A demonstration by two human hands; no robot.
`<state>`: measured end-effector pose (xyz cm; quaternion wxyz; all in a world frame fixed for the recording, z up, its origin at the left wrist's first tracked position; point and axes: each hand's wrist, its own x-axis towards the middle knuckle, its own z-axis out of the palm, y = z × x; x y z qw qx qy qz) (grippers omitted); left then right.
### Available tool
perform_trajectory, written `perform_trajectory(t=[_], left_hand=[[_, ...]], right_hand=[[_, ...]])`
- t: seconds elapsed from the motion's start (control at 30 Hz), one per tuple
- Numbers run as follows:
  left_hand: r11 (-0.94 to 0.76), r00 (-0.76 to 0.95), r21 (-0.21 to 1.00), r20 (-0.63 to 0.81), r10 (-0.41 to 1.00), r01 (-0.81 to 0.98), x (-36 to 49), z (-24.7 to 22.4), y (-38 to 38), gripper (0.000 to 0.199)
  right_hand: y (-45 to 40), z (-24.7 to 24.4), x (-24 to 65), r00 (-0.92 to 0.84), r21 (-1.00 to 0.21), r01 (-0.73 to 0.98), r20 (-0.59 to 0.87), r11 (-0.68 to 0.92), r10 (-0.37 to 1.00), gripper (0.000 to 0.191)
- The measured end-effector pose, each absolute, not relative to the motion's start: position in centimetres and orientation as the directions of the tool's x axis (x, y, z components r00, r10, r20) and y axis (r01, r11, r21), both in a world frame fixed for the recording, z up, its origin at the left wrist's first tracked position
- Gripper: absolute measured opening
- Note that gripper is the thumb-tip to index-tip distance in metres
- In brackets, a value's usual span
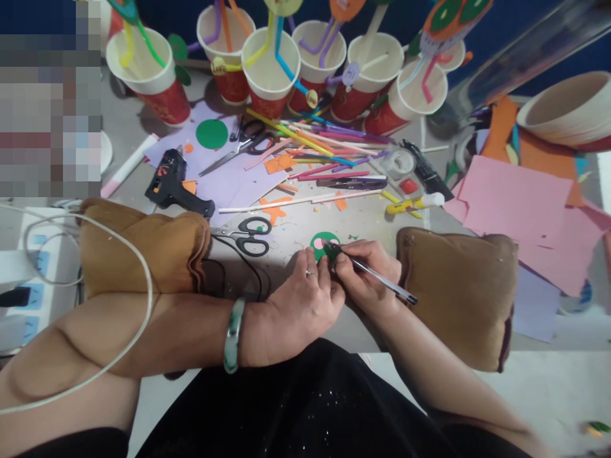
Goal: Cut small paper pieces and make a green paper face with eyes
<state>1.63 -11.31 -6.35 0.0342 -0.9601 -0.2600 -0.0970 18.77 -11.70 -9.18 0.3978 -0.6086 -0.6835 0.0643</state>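
Observation:
A small green paper circle (pixel 316 239) with pink pieces on it lies on the table in front of me. My left hand (pixel 305 296), with a ring and a jade-coloured bangle (pixel 233 336), holds the circle down by its near edge with bent fingers. Pinched in my right hand (pixel 370 273) is a clear-barrelled pen (pixel 382 278), its dark tip end over the circle. Exactly where the tip touches is hidden by my fingers. Left of the circle lie black-handled scissors (pixel 254 236).
Red-and-white paper cups (pixel 272 70) with straws line the back. Before them are loose straws (pixel 329 149), larger scissors (pixel 238 146), a black glue gun (pixel 177 184) and a yellow marker (pixel 413 203). Brown cushions (pixel 456 296) flank my hands; pink paper (pixel 520 191) lies right, a white cable (pixel 149 286) crosses left.

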Motion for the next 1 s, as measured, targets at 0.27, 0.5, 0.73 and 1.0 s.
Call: perform_trajectory(t=[0.27,0.5,0.73,1.0], left_hand=[[-0.870,0.858,-0.007,0.170,0.485,0.493,1.5,-6.2,-11.2,0.029],[-0.873,0.862,0.007,0.152,0.483,0.488,1.5,-6.1,-11.2,0.026],[-0.881,0.875,0.000,0.117,0.470,0.473,1.4,-5.9,-11.0,0.025],[-0.889,0.887,0.014,0.073,0.457,0.457,1.3,-5.8,-11.0,0.027]], right_hand=[[-11.8,-9.3,18.8,0.081,-0.586,0.777,0.456,0.230,0.886,0.005],[-11.7,-9.2,18.8,0.096,-0.591,0.770,0.478,0.239,0.873,0.006],[-11.7,-9.3,20.1,0.152,-0.575,0.787,0.532,0.224,0.833,0.004],[-11.7,-9.2,20.2,0.092,-0.561,0.788,0.515,0.254,0.852,0.010]])
